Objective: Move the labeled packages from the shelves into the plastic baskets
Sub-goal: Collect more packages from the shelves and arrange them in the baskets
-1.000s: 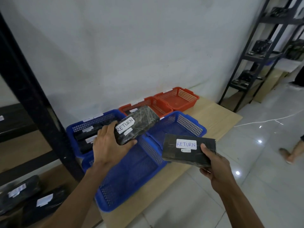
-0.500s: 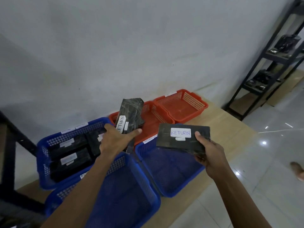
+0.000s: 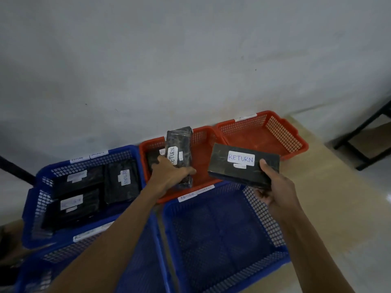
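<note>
The left hand point(image 3: 169, 173) gripped a black wrapped package point(image 3: 179, 154) labelled RETURN, its long side pointing toward 12 o'clock, over the nearer red basket point(image 3: 206, 132), where another dark package point(image 3: 152, 160) lay at 9 o'clock of it. The right hand point(image 3: 275, 187) held a second RETURN package point(image 3: 243, 163), thumb on top, above the gap between that red basket and the blue basket point(image 3: 262, 212) at 6 o'clock. At 9 o'clock, another blue basket point(image 3: 84, 163) held three labelled packages point(image 3: 122, 180).
</note>
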